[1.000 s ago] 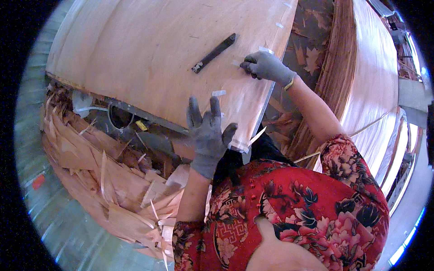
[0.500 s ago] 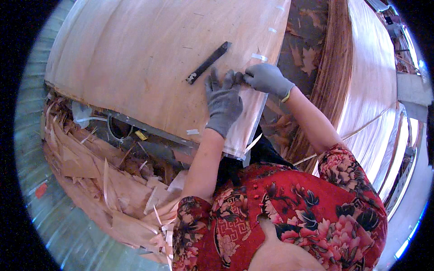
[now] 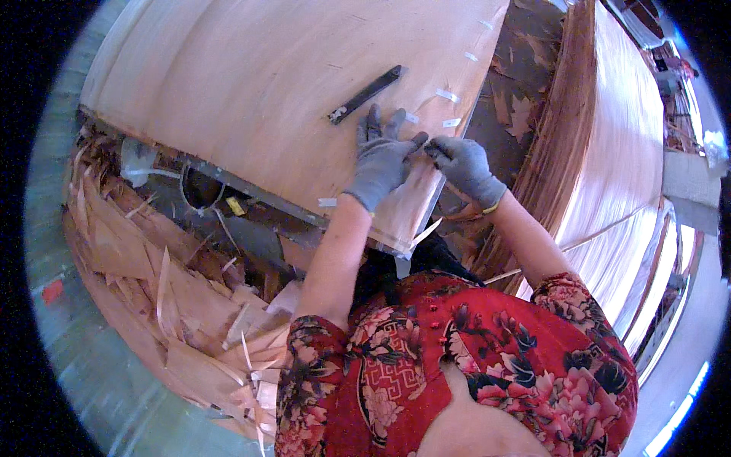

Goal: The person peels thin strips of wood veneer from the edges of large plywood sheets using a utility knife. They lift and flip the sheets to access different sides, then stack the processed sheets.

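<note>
A pale wood veneer sheet (image 3: 251, 99) lies on top in front of me, with short white tape strips (image 3: 447, 95) along its right side. On it rests my left hand (image 3: 383, 164) in a grey glove, fingers spread and thumb stretched toward the other hand. My right hand (image 3: 466, 167), also gloved, is closed in a pinch at the sheet's right edge, its fingertips meeting the left thumb. Whatever sits in that pinch is too small to make out. Beyond my left fingers lies a dark, flat, bar-shaped tool (image 3: 365, 94), touched by neither hand.
To the right stands a tall stack of veneer sheets (image 3: 617, 137), with a gap full of wood scraps (image 3: 518, 107) before it. Torn veneer pieces (image 3: 145, 266) heap up at the left, below the sheet's near edge. A thin splinter (image 3: 428, 231) sticks out by the near corner.
Both hands have shifted nearer to me along the sheet's right edge. Two more white tape strips now show beyond them. The dark tool stays on the sheet.
</note>
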Tool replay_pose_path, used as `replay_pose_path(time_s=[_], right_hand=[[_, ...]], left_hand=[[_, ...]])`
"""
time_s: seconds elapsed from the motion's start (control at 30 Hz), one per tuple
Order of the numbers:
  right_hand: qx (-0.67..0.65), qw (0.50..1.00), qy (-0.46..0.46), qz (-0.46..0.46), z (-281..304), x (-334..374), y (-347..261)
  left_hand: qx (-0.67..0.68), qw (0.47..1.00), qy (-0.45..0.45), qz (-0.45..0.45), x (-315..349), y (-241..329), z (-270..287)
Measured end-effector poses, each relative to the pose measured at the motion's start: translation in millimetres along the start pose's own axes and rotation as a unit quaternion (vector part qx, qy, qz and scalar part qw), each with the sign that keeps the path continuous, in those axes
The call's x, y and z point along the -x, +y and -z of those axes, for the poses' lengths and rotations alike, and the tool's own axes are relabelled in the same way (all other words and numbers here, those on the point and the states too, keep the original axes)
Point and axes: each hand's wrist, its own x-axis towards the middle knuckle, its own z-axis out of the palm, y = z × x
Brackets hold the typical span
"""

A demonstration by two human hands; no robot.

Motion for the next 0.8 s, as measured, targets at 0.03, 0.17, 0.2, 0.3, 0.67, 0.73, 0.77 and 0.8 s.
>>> replay_pose_path(time_s=[0.03, 0.17, 0.2, 0.3, 0.67, 0.73, 0.77, 0.8], right_hand=[[-0.029, 0.999, -0.013, -0.037, 4, -3, 0], [-0.157, 0.976, -0.144, -0.055, 13, -29, -13], [-0.146, 0.976, -0.153, -0.054, 8, -35, -15], [-0.108, 0.977, -0.185, 0.010, 1, -58, -29], [0.247, 0.957, -0.135, -0.071, 21, -90, -46], [0.273, 0.961, 0.007, 0.037, 10, -82, -39], [0.282, 0.952, 0.078, 0.094, -2, -78, -33], [0.266, 0.961, 0.024, 0.070, -20, -74, -26]], left_hand=[[-0.001, 0.999, 0.017, -0.044, 6, -9, 4], [-0.047, 0.985, 0.110, 0.124, 72, -15, 24], [-0.054, 0.983, 0.109, 0.136, 86, -13, 24], [-0.070, 0.979, 0.098, 0.165, 107, -12, 24], [-0.061, 0.980, 0.058, 0.182, 105, -16, 29], [-0.053, 0.981, 0.064, 0.175, 106, -16, 27], [-0.050, 0.981, 0.068, 0.174, 107, -16, 26], [-0.050, 0.982, 0.074, 0.167, 106, -16, 25]])
